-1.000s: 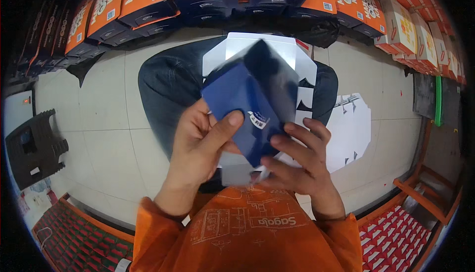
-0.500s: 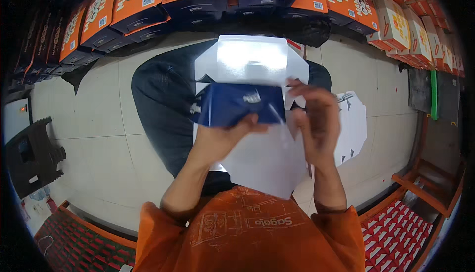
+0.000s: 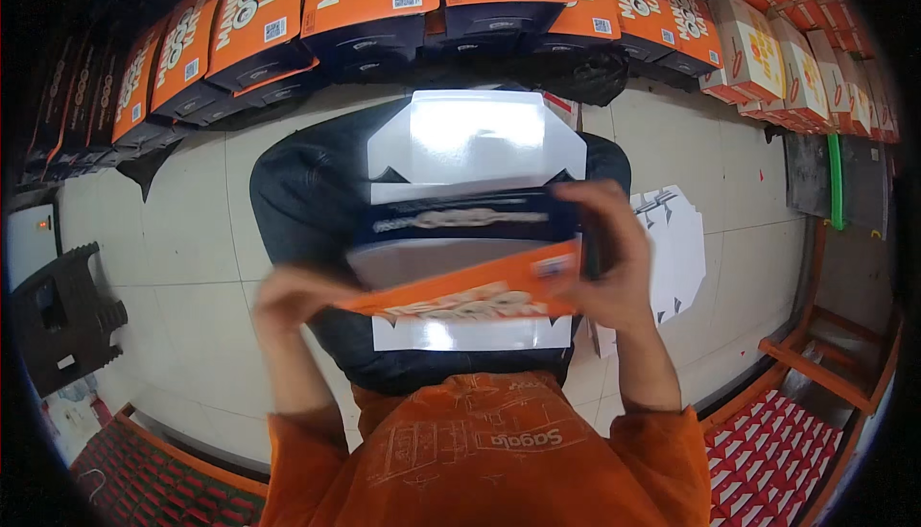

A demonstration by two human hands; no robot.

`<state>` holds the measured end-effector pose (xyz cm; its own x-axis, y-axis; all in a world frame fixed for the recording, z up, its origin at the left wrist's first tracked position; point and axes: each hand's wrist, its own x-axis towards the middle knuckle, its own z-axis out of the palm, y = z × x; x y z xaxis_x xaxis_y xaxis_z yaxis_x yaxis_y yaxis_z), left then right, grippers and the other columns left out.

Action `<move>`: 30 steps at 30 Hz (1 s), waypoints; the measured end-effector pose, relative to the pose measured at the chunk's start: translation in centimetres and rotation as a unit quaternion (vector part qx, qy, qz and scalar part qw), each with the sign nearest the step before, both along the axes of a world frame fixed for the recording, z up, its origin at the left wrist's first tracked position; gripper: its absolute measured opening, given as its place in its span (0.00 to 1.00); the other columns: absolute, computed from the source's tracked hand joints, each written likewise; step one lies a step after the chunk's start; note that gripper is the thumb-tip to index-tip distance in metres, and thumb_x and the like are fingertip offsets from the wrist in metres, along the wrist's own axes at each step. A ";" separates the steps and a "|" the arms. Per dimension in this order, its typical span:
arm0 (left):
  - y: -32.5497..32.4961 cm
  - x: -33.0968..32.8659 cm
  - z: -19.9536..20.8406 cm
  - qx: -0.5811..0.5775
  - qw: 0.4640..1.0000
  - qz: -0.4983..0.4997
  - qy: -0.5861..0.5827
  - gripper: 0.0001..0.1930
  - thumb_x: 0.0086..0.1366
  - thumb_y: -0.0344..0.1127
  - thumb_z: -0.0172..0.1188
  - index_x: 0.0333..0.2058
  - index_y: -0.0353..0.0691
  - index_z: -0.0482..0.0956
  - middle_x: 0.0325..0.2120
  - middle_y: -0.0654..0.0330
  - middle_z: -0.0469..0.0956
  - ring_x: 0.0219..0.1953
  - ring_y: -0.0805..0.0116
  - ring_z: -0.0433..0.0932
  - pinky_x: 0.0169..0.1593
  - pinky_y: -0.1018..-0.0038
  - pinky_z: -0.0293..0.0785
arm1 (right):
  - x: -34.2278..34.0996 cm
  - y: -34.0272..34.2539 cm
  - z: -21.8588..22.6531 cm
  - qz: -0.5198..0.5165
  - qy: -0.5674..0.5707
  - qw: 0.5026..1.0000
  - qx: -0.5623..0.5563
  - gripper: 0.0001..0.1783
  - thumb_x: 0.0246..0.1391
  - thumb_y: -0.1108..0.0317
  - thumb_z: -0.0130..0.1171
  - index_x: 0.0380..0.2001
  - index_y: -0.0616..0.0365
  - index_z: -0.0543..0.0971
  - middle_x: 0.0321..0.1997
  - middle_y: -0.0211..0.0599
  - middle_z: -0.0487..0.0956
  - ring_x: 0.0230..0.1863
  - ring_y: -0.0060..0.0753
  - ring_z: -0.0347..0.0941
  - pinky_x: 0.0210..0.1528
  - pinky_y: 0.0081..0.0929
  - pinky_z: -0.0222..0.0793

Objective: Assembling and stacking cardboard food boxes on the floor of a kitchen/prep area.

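Above my lap, a partly folded cardboard box (image 3: 465,295) in orange and navy is turned so that its hollow inside faces up; motion blurs it. My left hand (image 3: 295,299) pinches its near left corner, fingers closed. Wrapped round the right end is my right hand (image 3: 614,258), with the thumb by the orange panel and the fingers at the navy side. Beneath the box lies a flat, glossy white carton blank (image 3: 477,134) with angled corners, resting across my crossed legs.
More white blanks (image 3: 676,244) are stacked on the tiled floor at my right. Finished orange and navy boxes (image 3: 369,0) line the far side. A dark plastic stool (image 3: 62,306) lies at the left; a wooden frame (image 3: 820,369) stands near right, beside rows of red-and-white packs (image 3: 772,455).
The box has turned over from its navy face with white inside to show its orange panel and hollow. My left hand has shifted left to its corner; my right hand has taken hold.
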<state>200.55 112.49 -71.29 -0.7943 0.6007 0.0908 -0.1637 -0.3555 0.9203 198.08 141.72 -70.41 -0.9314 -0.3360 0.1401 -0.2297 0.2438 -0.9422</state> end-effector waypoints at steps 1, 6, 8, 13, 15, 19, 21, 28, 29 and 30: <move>-0.6 0.7 0.1 0.158 0.983 0.061 0.077 0.40 0.56 0.63 0.60 0.52 0.28 0.72 0.51 0.37 0.72 0.55 0.41 0.71 0.59 0.50 0.65 | 0.4 0.3 -0.7 0.027 0.008 0.999 0.023 0.41 0.39 0.54 0.73 0.56 0.53 0.68 0.45 0.37 0.71 0.46 0.34 0.72 0.46 0.30 0.69; 2.1 4.6 -2.8 -0.092 0.877 0.431 -0.192 0.49 0.51 0.64 0.62 0.60 0.30 0.61 0.58 0.40 0.63 0.61 0.45 0.63 0.62 0.55 0.60 | 2.4 -1.7 -2.7 0.032 -0.297 0.937 -0.181 0.19 0.54 0.59 0.63 0.40 0.63 0.75 0.39 0.34 0.77 0.42 0.23 0.73 0.45 0.24 0.69; 3.1 4.1 -4.0 -0.031 0.952 0.285 -0.106 0.51 0.44 0.60 0.66 0.61 0.31 0.59 0.60 0.43 0.60 0.62 0.49 0.62 0.63 0.60 0.58 | 2.9 -2.9 -2.3 0.070 -0.302 0.949 0.054 0.20 0.56 0.56 0.60 0.44 0.62 0.77 0.38 0.42 0.77 0.38 0.30 0.75 0.43 0.26 0.71; 5.2 2.5 -2.6 0.015 0.986 0.147 -0.074 0.55 0.35 0.53 0.67 0.62 0.32 0.55 0.57 0.48 0.60 0.61 0.56 0.61 0.63 0.69 0.54 | 2.2 -3.6 -0.1 0.035 0.174 0.975 0.136 0.31 0.44 0.36 0.61 0.42 0.49 0.82 0.51 0.45 0.68 0.54 0.50 0.62 0.57 0.44 0.57; 5.8 2.7 -1.5 -0.005 0.979 0.191 -0.070 0.56 0.36 0.50 0.67 0.63 0.30 0.52 0.58 0.48 0.59 0.62 0.56 0.59 0.64 0.70 0.52 | 1.8 -3.5 0.2 -0.009 0.182 0.973 0.140 0.36 0.40 0.29 0.57 0.40 0.48 0.83 0.52 0.43 0.65 0.56 0.51 0.58 0.58 0.46 0.54; 6.1 3.2 -1.1 -0.015 0.970 0.216 -0.115 0.57 0.37 0.47 0.67 0.64 0.28 0.50 0.60 0.46 0.58 0.64 0.55 0.57 0.65 0.69 0.50 | 1.9 -3.8 -0.7 -0.073 0.249 0.960 0.106 0.35 0.50 0.30 0.49 0.30 0.54 0.83 0.41 0.40 0.72 0.47 0.46 0.67 0.54 0.47 0.61; 5.8 2.7 -1.7 -0.020 0.989 0.102 -0.106 0.58 0.37 0.47 0.68 0.65 0.27 0.49 0.63 0.46 0.55 0.65 0.55 0.57 0.66 0.68 0.50 | 1.9 -3.9 -1.2 -0.031 0.259 0.965 -0.013 0.28 0.57 0.44 0.52 0.25 0.61 0.80 0.30 0.38 0.73 0.39 0.43 0.70 0.49 0.46 0.66; 8.0 0.4 -6.1 0.317 0.927 0.084 -0.184 0.54 0.43 0.52 0.64 0.65 0.31 0.49 0.60 0.42 0.60 0.62 0.50 0.62 0.66 0.61 0.55 | 4.3 -2.9 -1.5 -0.121 -0.078 0.988 -0.047 0.20 0.56 0.63 0.57 0.48 0.64 0.71 0.47 0.40 0.70 0.54 0.38 0.65 0.60 0.38 0.59; 8.7 0.4 -7.0 0.357 0.888 0.153 -0.246 0.52 0.46 0.54 0.62 0.65 0.34 0.49 0.59 0.41 0.61 0.61 0.49 0.63 0.64 0.60 0.58 | 4.6 -1.5 -1.0 0.005 -0.252 0.966 -0.062 0.42 0.50 0.59 0.65 0.62 0.61 0.57 0.62 0.40 0.60 0.63 0.33 0.56 0.65 0.35 0.52; 9.6 0.5 -7.8 0.346 0.866 0.213 -0.290 0.49 0.49 0.55 0.60 0.65 0.36 0.50 0.58 0.40 0.61 0.60 0.47 0.65 0.63 0.59 0.61 | 4.3 -0.4 -0.7 -0.011 -0.249 0.966 -0.063 0.42 0.50 0.59 0.65 0.62 0.61 0.57 0.62 0.40 0.60 0.63 0.33 0.56 0.65 0.35 0.52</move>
<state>201.01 122.07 -79.04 -0.9633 0.2028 -0.1758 -0.2452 -0.9314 0.2691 202.35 141.36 -71.09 -0.9001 -0.3257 -0.2894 0.2641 0.1203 -0.9569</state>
